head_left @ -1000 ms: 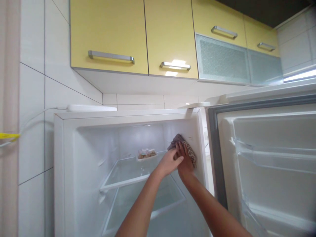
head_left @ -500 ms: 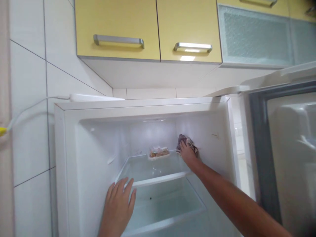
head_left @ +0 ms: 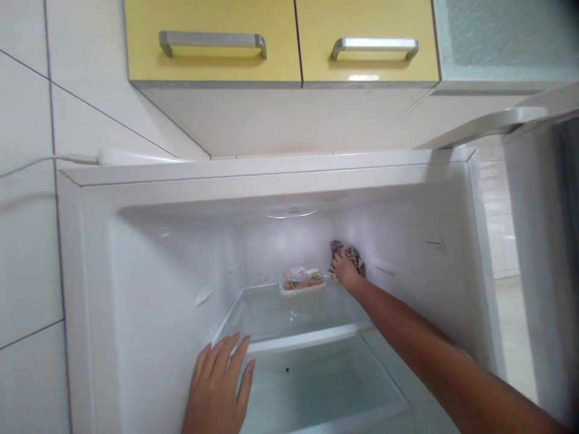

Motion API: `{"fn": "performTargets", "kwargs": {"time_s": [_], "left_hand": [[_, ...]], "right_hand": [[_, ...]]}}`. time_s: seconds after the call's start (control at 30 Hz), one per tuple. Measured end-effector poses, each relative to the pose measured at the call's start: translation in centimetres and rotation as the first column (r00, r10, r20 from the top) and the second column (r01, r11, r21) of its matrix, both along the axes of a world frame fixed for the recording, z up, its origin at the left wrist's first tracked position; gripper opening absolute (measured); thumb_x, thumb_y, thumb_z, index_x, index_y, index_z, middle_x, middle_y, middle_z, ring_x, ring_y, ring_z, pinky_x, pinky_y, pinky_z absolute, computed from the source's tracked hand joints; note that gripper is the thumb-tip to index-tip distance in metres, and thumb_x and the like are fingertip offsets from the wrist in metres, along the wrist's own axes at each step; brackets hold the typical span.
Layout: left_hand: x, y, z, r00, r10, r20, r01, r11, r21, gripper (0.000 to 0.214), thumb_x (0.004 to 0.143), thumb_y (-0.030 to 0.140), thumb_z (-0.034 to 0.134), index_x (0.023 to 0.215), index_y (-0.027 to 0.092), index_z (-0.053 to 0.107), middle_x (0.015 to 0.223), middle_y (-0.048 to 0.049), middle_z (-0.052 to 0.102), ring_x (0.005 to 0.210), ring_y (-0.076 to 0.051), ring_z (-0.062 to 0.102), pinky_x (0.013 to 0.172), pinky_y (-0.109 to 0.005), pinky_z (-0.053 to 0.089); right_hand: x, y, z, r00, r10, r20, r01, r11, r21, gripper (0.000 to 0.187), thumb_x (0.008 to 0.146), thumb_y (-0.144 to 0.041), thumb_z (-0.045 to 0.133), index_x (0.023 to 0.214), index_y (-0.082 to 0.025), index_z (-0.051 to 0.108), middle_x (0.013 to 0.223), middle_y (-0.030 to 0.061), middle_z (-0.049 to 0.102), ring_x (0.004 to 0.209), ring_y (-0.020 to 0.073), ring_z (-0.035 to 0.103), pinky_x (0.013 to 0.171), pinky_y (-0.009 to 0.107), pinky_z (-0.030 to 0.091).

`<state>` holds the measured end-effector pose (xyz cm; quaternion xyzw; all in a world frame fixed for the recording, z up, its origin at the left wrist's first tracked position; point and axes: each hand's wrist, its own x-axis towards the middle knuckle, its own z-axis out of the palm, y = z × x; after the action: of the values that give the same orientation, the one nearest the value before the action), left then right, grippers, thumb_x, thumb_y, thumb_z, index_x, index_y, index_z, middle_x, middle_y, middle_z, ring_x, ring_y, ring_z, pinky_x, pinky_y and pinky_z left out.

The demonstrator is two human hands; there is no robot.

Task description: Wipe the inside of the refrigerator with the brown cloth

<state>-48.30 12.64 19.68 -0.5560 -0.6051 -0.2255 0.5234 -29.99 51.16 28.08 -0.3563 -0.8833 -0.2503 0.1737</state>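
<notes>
Deep inside the open refrigerator (head_left: 271, 181), my right hand (head_left: 346, 269) presses a dark patterned cloth (head_left: 355, 256) against the back right corner, just above the upper glass shelf (head_left: 266, 316). Its fingers are closed over the cloth. My left hand (head_left: 219, 386) is open, fingers spread, near the left front end of that shelf; whether it touches the shelf edge I cannot tell. A white tray with wrapped food (head_left: 302, 281) sits at the back of the upper shelf, left of the cloth.
A second glass shelf (head_left: 325, 380) lies lower, with a small dark speck on it. The refrigerator door (head_left: 538, 241) stands open at the right. Yellow cabinets (head_left: 212, 60) with metal handles hang above. A white cable (head_left: 40, 161) runs along the left tiled wall.
The view has moved closer to the refrigerator and tilted down a little. My right hand stays on the cloth in the back right corner. My left hand remains spread near the shelf.
</notes>
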Motion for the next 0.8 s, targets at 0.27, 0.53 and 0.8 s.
{"fn": "performTargets", "kwargs": {"time_s": [0.27,0.53,0.8], "left_hand": [[0.4,-0.2,0.6,1.0,0.005,-0.014,-0.005,1.0,0.0,0.032,0.093,0.031,0.053,0.12,0.02,0.065,0.118,-0.0106,0.074,0.109,-0.029,0.066,0.106,-0.052,0.042],[0.6,-0.2,1.2,1.0,-0.006,0.013,0.006,1.0,-0.017,0.032,0.094,0.03,0.051,0.119,0.018,0.068,0.118,-0.013,0.074,0.11,-0.03,0.067,0.104,-0.052,0.046],[0.4,-0.2,1.4,1.0,-0.029,0.006,0.029,1.0,0.002,0.032,0.094,0.028,0.049,0.118,0.018,0.068,0.117,-0.0123,0.075,0.109,-0.028,0.067,0.102,-0.05,0.047]], "right_hand": [[3.3,-5.9,-0.2,0.997,-0.029,-0.073,0.028,0.999,-0.02,0.03,0.091,-0.032,0.066,0.12,-0.022,0.069,0.138,0.0096,0.063,0.141,0.03,0.044,0.123,0.063,0.015],[9.5,-13.6,0.9,0.995,-0.078,-0.065,0.082,0.995,0.054,0.033,0.089,-0.027,0.054,0.113,-0.022,0.076,0.133,0.0163,0.066,0.141,0.0386,0.042,0.122,0.068,0.007],[12.6,-17.9,7.5,0.982,-0.132,-0.131,0.16,0.961,0.227,0.049,0.086,-0.029,0.063,0.129,-0.007,0.067,0.141,0.0275,0.056,0.141,0.0465,0.037,0.121,0.07,0.012]]}}
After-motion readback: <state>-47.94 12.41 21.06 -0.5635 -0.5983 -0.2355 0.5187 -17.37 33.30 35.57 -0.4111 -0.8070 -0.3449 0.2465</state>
